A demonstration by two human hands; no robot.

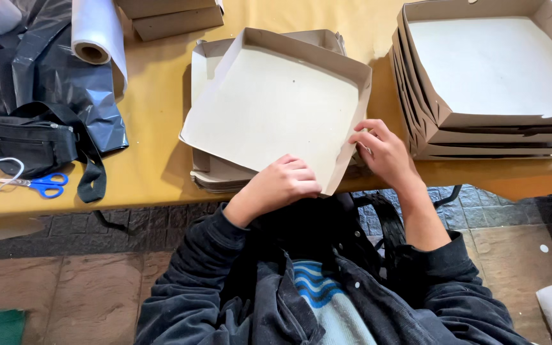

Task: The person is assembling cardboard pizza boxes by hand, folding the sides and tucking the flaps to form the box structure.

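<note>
A partly folded cardboard box (276, 105) with a pale inner face lies tilted on a pile of flat box blanks (215, 176) at the table's near edge. Its far and right walls stand up. My left hand (282, 182) presses on the box's near edge with fingers curled. My right hand (381, 150) pinches the near right corner flap of the same box.
A stack of folded boxes (480, 121) sits at the right on the yellow table (154, 128). At the left lie blue-handled scissors (39, 184), a black pouch (27, 140), black plastic sheet (91, 96) and a white plastic roll (97, 32). More cardboard (167, 16) lies at the far edge.
</note>
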